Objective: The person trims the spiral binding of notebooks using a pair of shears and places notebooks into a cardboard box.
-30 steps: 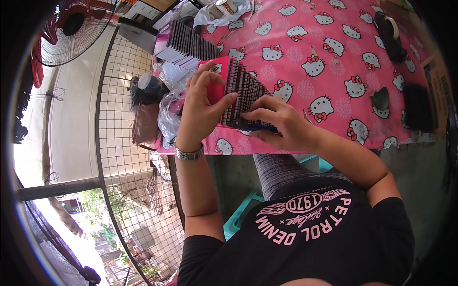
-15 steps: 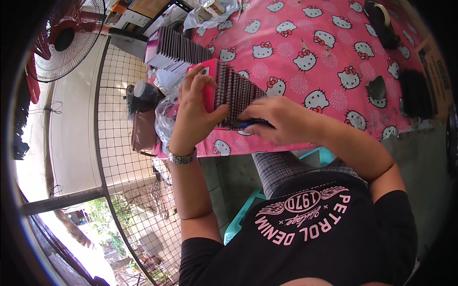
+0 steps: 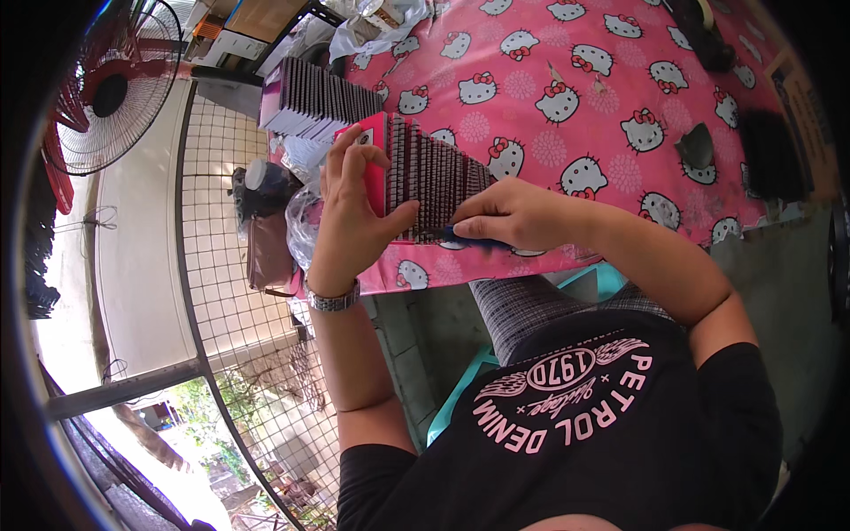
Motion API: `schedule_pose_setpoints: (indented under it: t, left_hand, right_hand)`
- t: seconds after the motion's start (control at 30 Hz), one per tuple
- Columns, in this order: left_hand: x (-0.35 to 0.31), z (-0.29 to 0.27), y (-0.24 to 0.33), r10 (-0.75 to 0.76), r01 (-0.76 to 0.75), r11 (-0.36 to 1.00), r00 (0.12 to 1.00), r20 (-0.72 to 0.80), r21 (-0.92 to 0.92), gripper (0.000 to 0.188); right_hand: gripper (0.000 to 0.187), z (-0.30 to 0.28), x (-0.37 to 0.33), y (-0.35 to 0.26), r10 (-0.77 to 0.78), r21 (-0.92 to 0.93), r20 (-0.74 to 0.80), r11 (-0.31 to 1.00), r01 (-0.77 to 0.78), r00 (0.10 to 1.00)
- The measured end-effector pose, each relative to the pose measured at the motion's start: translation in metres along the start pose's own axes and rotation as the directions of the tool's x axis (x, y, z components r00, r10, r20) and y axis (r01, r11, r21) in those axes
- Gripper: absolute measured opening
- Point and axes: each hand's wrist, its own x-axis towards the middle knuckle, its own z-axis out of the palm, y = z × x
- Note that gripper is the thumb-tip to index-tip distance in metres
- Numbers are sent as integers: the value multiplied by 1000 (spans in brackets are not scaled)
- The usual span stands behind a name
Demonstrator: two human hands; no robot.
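Note:
A stack of what look like wire-bound notebooks (image 3: 434,177), with dark spiral spines and a pink cover on top, stands at the table's near left edge. My left hand (image 3: 352,199) steadies this stack, its curled fingers over the pink cover and its thumb against the spines. Close to the lower end of the spines, my right hand (image 3: 513,215) is closed around a small blue-handled tool (image 3: 478,241). The tool's tip lies against or very near the spines; its exact kind is hidden by my fingers and blur.
Behind sits a second bound stack (image 3: 323,97) with a purple cover. Clear plastic wrap (image 3: 304,217) and a brown pouch (image 3: 268,252) lie beside the left edge. A dark grey shard-like piece (image 3: 696,146) rests on the pink patterned tablecloth (image 3: 549,150). A red fan (image 3: 111,93) stands at far left.
My right hand has turned a little, and the blue tool has shifted lower and slightly right. My left hand stays on the stack. The whole view has shifted slightly.

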Motion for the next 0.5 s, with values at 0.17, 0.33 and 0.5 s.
schedule_pose_setpoints:
  t: [0.17, 0.33, 0.5]
  left_hand:
    - [0, 0, -4, -9, 9, 1000, 1000, 6, 5, 56]
    - [2, 0, -6, 25, -25, 1000, 1000, 4, -16, 55]
    - [-2, 1, -6, 21, -21, 1000, 1000, 0, -7, 55]
  right_hand:
    - [34, 6, -5, 18, -351, -230, -145, 922, 313, 925]
    - [32, 5, 0, 29, -507, -482, -158, 789, 382, 847]
    - [33, 5, -3, 18, 68, 173, 55, 982, -77, 996]
